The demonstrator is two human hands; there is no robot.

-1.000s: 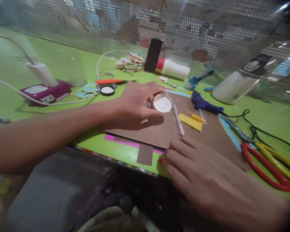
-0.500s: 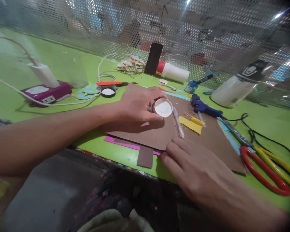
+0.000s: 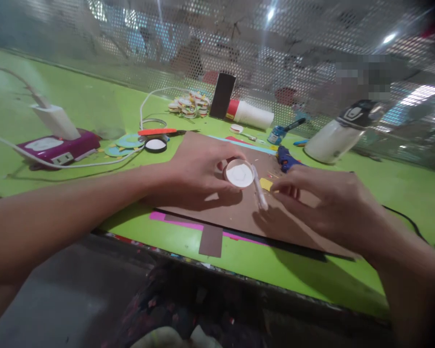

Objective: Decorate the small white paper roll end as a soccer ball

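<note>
My left hand (image 3: 199, 171) holds a small round cup (image 3: 239, 174) between thumb and fingers, its pale rim tilted toward me. A faint hexagon is drawn on its white face. My right hand (image 3: 311, 191) hangs over the brown board (image 3: 199, 205), thumb and fingertips drawn together beside a piece of yellow paper (image 3: 266, 184). Anything between those fingertips is too small or hidden to make out. A whitish pen-like stick (image 3: 260, 191) lies between the two hands. Partly behind my right hand is a blue glue gun (image 3: 287, 158).
On the green table (image 3: 123, 217) stand a purple power adapter (image 3: 58, 147) with a white charger, a phone (image 3: 222, 95), a red-and-white paper cup (image 3: 253, 115), a blue jar (image 3: 276, 135) and a white bottle (image 3: 324, 140). An orange cutter (image 3: 157, 131) lies near a black-rimmed disc (image 3: 155, 145).
My right hand has risen from the board's front edge and moved up and right over the yellow paper, covering part of it and the glue gun. My left hand keeps its hold on the cup.
</note>
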